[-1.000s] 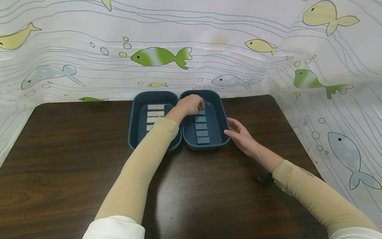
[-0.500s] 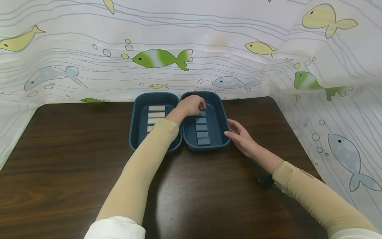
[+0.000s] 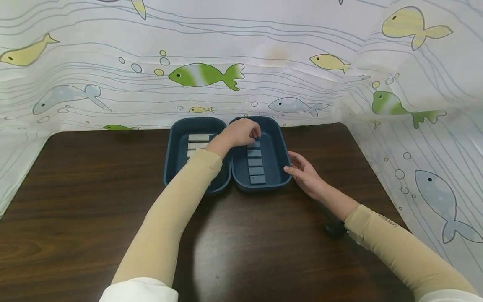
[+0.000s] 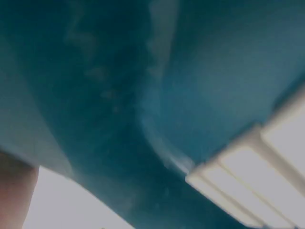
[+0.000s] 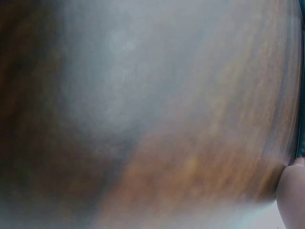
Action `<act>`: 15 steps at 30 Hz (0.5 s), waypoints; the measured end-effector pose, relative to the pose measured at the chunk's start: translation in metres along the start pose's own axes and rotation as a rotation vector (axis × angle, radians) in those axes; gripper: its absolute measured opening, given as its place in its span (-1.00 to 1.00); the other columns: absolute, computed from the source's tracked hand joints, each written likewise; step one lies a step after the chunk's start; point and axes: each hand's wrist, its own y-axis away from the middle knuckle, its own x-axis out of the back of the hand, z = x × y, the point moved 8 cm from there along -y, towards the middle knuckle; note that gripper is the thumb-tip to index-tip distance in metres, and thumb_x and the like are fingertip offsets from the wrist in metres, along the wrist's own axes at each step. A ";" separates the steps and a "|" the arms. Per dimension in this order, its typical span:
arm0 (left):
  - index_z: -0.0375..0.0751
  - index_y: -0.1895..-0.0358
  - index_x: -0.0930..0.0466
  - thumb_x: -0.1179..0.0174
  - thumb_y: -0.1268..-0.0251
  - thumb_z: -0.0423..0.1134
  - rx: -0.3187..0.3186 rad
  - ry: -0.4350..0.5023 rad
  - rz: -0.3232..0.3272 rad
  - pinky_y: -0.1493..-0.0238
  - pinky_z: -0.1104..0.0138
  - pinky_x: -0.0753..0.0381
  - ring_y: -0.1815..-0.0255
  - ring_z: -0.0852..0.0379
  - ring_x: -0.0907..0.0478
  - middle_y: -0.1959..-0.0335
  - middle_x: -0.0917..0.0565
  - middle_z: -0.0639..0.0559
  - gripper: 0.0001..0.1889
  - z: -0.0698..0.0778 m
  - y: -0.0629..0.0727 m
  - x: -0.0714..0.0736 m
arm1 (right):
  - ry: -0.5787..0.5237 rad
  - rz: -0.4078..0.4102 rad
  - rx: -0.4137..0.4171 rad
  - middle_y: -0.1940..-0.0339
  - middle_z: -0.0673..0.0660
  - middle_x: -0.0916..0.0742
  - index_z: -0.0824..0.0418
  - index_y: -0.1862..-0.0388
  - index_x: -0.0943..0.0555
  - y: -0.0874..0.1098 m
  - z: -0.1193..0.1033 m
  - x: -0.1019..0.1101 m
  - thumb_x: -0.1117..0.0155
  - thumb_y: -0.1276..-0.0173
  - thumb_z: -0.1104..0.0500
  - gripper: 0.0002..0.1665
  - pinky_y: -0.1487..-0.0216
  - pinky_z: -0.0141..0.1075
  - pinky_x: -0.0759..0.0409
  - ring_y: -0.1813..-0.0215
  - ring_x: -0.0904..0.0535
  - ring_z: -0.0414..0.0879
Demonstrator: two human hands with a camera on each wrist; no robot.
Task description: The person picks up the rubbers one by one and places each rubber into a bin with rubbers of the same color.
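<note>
Two dark blue plastic tubs stand side by side at the table's far edge in the head view. My left hand (image 3: 239,132) reaches into the right tub (image 3: 277,176), fingers bent, close over the far end of a row of grey-blue blocks (image 3: 256,170). Its fingertips are partly hidden, and I cannot tell whether they hold a block. Below my left wrist, the left tub (image 3: 168,155) holds a row of white blocks (image 4: 257,181), partly covered by my forearm. My right hand (image 3: 307,178) grips the right tub's outer wall, its thumb at the rim (image 5: 302,95).
The dark wooden table (image 3: 94,201) spreads toward me. A fish-patterned white sheet (image 3: 264,50) hangs behind it and along the right side. A small dark object (image 3: 335,230) shows beneath my right forearm.
My left hand has lifted slightly away from the far end of the grey-blue row, and its forearm has shifted left. The right hand keeps its place on the tub.
</note>
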 end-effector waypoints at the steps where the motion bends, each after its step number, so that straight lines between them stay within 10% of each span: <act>1: -0.23 -0.15 -0.72 -0.25 -0.48 -0.43 -0.002 -0.005 0.001 -0.34 0.15 -0.62 -0.21 -0.03 -0.65 -0.13 -0.75 -0.12 -0.74 0.001 0.002 0.003 | -0.004 -0.001 0.001 -0.71 0.29 -0.21 0.26 -0.73 -0.04 0.000 0.000 0.000 -0.11 -0.67 0.28 -0.21 -0.35 -0.58 -0.45 -0.59 -0.27 -0.06; 15: -0.29 -0.17 -0.70 -0.27 -0.50 -0.40 -0.042 -0.005 0.038 -0.33 0.07 -0.62 -0.20 -0.11 -0.66 -0.14 -0.74 -0.18 -0.74 0.009 0.047 0.047 | -0.047 -0.013 0.040 -0.62 0.27 -0.29 0.33 -0.71 -0.05 0.000 -0.001 -0.001 -0.11 -0.64 0.33 -0.22 -0.32 -0.58 -0.48 -0.40 -0.39 -0.22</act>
